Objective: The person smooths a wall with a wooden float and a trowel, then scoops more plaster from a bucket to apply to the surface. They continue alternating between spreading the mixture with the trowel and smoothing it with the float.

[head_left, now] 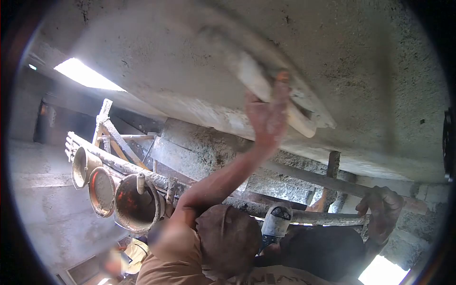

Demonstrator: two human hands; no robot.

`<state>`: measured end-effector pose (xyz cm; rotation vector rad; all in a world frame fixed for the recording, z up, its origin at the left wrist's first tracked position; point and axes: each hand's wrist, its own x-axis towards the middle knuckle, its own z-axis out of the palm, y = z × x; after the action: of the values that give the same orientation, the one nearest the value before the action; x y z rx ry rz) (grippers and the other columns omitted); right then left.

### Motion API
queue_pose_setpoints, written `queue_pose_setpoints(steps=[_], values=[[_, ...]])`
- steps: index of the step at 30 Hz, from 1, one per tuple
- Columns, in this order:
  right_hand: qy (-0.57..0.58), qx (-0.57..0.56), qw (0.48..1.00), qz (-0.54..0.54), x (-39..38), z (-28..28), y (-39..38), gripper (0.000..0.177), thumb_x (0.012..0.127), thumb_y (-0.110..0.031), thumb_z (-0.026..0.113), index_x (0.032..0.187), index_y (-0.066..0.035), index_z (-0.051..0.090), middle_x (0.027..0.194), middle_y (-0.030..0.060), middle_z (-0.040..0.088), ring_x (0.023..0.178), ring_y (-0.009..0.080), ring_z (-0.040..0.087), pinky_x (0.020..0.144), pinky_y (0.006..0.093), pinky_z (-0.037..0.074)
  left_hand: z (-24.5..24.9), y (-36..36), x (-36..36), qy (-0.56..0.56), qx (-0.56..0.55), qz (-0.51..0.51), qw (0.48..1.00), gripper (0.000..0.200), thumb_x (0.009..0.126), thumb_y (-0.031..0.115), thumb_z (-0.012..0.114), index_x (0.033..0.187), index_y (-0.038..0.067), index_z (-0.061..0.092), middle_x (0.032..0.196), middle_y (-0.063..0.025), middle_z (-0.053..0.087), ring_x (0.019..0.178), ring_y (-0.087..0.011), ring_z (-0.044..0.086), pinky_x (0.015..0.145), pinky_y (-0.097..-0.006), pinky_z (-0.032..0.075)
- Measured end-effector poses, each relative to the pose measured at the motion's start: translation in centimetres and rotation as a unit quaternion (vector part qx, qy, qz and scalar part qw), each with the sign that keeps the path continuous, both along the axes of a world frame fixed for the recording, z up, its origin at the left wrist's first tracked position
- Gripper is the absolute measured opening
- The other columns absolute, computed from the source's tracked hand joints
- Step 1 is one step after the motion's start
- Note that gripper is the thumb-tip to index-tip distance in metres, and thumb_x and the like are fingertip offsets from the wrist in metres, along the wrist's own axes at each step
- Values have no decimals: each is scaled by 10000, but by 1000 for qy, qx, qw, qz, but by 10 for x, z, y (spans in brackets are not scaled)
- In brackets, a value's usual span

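Note:
My left hand (pixel 268 114) is raised, its fingers wrapped round the pale handle of a long plastering float (pixel 255 78). The float lies slanted against the grey plastered surface (pixel 180 71) overhead, and its far end is blurred. Lower down at the right, my right hand (pixel 380 206) has its fingers curled over a long wooden bar (pixel 323 179). The bar runs slantwise below the plastered surface. Part of the right forearm is hidden behind a dark rounded shape (pixel 323 251).
Several dusty buckets (pixel 135 204) hang along a scaffold pole (pixel 118 164) at the left. Wooden struts (pixel 124 142) rise behind them. A brown cap-like shape (pixel 228 240) and a white object (pixel 277 219) are at the bottom. Someone in yellow (pixel 136 254) is at the lower left.

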<state>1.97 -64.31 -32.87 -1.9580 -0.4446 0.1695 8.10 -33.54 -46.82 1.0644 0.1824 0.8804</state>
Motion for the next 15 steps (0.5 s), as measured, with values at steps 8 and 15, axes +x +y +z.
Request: queue_pose_setpoints(steps=[8,15], values=[[-51,68,995,-47,-22,-4,-11,257,952,-212,639,980,40,680,742,153,661,568,197,618,513,299,518,19,-84,-1,47,347,6,936,467,912,294,808,1210,0,601,918,-180,732,717,-251,746,662,-383,623],[-108,-174,975,86,-39,-46,-56,248,966,-144,598,970,83,696,725,147,686,572,203,642,574,321,524,-42,-69,-40,140,559,-265,773,581,918,427,759,1267,-5,590,972,-226,736,850,-346,752,811,-446,623]])
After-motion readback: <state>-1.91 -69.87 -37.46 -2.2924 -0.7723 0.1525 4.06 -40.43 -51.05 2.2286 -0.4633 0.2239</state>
